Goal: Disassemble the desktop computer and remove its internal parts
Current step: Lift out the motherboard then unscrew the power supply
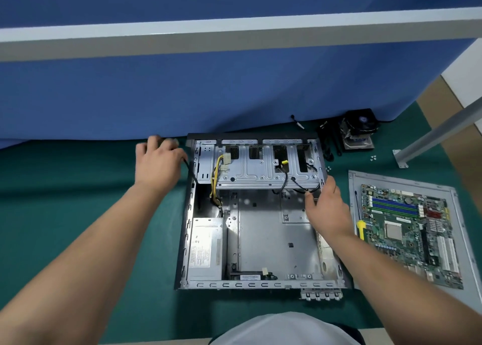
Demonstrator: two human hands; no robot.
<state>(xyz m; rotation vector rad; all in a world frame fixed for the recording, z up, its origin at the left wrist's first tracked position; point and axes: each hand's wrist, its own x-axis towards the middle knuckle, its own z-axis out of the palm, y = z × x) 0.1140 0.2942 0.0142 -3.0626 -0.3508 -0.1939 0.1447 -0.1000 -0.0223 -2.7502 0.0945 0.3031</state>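
An open desktop case (260, 284) lies flat on the green mat, its bare metal floor showing. A silver power supply (205, 245) sits in the near left corner, and a metal drive cage (250, 172) spans the far end with yellow and black cables hanging from it. My left hand (156, 162) is just outside the far left corner of the case, gripping a black cable that runs over the case wall. Inside the right wall, my right hand (327, 209) pinches a black cable (300, 188) below the drive cage.
The removed motherboard (407, 229) lies on a grey side panel (453, 214) to the right, with a yellow-handled screwdriver (361, 228) on it. A cooler with fan (361, 122) and loose screws (373, 157) lie at the far right. A blue partition (182, 96) stands behind.
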